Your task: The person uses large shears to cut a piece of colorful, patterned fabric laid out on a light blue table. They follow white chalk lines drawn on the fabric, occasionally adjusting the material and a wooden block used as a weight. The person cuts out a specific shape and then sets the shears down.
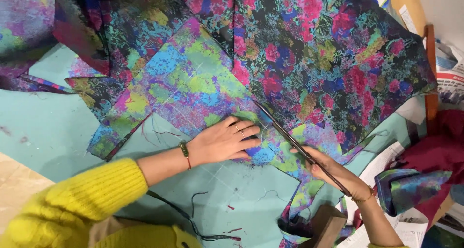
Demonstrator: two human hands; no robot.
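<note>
Left hand [223, 142]: flat, fingers spread and released, pressing floral fabric [193, 88] onto turquoise table [43, 127]; right hand [333, 173]: clenched round handles of scissors [295, 144], blades lying across the fabric's paler reverse side, just beside left fingertips; yellow sleeve [72, 199] at lower left; folded fabric scrap [411, 187] at right.

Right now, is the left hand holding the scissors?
No: the left hand lies flat on the floral fabric, while the right hand grips the scissors.

Yellow knit sleeve [77, 199], perhaps gold bracelets.
</note>
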